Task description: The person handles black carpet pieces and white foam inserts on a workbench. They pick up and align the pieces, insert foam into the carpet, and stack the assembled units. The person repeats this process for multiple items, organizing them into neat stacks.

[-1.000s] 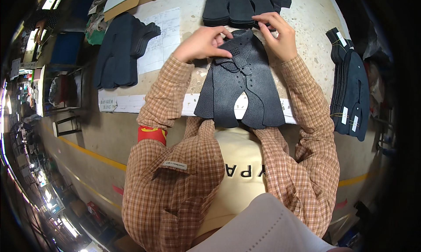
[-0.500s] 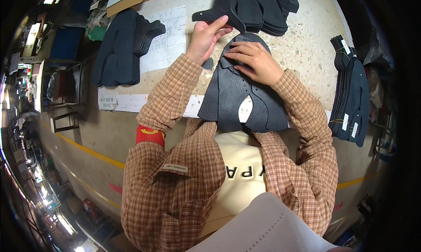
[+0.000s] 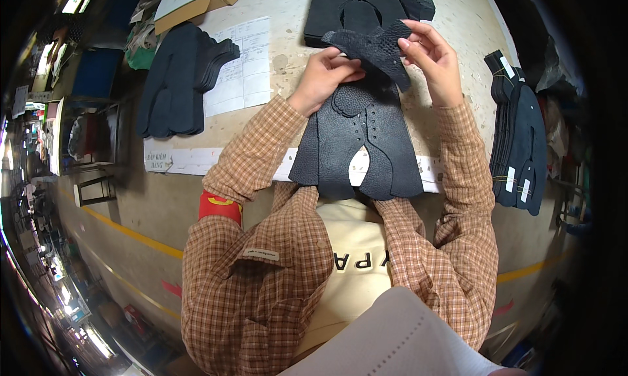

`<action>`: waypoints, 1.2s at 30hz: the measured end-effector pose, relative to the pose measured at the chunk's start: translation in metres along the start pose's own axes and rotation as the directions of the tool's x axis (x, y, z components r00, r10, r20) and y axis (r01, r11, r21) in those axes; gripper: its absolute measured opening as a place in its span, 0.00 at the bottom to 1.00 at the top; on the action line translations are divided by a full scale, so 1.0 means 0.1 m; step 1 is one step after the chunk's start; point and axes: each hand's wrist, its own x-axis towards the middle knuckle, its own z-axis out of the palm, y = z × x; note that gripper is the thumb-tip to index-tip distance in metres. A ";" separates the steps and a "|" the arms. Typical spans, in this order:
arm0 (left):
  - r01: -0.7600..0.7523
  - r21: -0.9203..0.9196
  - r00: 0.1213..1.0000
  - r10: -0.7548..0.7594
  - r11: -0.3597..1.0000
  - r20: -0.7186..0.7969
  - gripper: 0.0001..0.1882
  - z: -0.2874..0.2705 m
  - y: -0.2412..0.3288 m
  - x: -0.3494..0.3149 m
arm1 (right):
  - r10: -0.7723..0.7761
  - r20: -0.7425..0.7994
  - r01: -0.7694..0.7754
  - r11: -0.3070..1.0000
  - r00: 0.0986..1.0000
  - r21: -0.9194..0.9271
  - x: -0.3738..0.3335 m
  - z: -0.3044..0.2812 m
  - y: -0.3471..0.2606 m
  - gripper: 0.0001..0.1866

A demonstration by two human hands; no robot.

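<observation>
A black textured leather piece (image 3: 374, 49) with small punched holes is held up between both hands. My left hand (image 3: 326, 78) pinches its left end. My right hand (image 3: 435, 63) grips the upper right corner between thumb and fingers. Below it, black grained leather pieces, cut like shoe uppers (image 3: 340, 144), lie overlapping with their lower ends over the table's near edge. They have rows of eyelet holes, and their upper part is partly hidden by the held piece and its shadow.
A stack of black cut pieces (image 3: 327, 16) lies just beyond my hands. Another stack (image 3: 171, 85) stands at the left, beside a printed paper sheet (image 3: 247, 72). Tagged, tied black pieces (image 3: 520, 140) lie at the right edge. A cardboard box (image 3: 190, 6) sits far left on the speckled table (image 3: 288, 59).
My right hand has lifted off the lying leather pieces and now grips the held piece's right side. The held piece has turned and come nearer, spread between both hands.
</observation>
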 end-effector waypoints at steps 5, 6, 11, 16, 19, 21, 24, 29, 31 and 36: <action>0.128 -0.022 0.986 -0.125 0.992 0.113 0.14 0.06 0.00 -0.04 | 0.019 -0.041 -0.019 1.000 0.999 -0.004 0.02 0.06 0.27 0.19; 0.123 -0.053 0.986 -0.115 0.991 0.122 0.14 0.06 0.00 -0.04 | 0.028 -0.047 -0.029 0.999 0.998 -0.031 0.02 0.06 0.30 0.19; 0.102 -0.039 0.989 -0.097 0.994 0.109 0.11 0.03 0.01 -0.04 | -0.001 -0.105 -0.024 0.971 0.994 -0.237 -0.01 0.10 0.31 0.18; 0.118 0.001 0.991 -0.118 0.993 0.070 0.08 -0.01 0.02 -0.02 | 0.015 -0.111 -0.050 0.948 0.994 -0.315 -0.04 0.15 0.29 0.18; 0.131 0.030 0.989 -0.132 0.991 0.063 0.07 -0.01 0.02 -0.02 | -0.202 -0.063 0.125 0.791 0.977 -0.599 -0.02 0.12 0.31 0.18; 0.134 0.045 0.989 -0.137 0.990 0.058 0.07 -0.01 0.03 -0.02 | -0.220 -0.057 0.129 0.740 0.974 -0.660 0.01 0.06 0.31 0.16; 0.097 0.033 0.992 -0.099 0.995 0.076 0.07 0.02 0.07 -0.01 | 0.122 -0.042 -0.128 0.973 0.992 -0.191 0.09 -0.10 0.25 0.14; -0.137 0.773 0.978 -0.039 0.620 0.205 0.15 -0.10 0.35 -0.06 | -0.169 -0.231 0.086 0.940 0.958 -0.330 0.58 -0.60 0.10 0.13; -0.192 0.928 0.963 -0.119 0.320 0.240 0.21 -0.13 0.42 -0.14 | -0.170 -0.294 0.034 0.908 0.941 -0.418 0.84 -0.85 0.12 0.17; -0.175 0.981 0.984 -0.019 0.079 0.177 0.32 -0.05 0.33 -0.27 | 0.051 -0.505 -0.201 0.948 0.862 -0.246 1.30 -1.09 0.47 0.17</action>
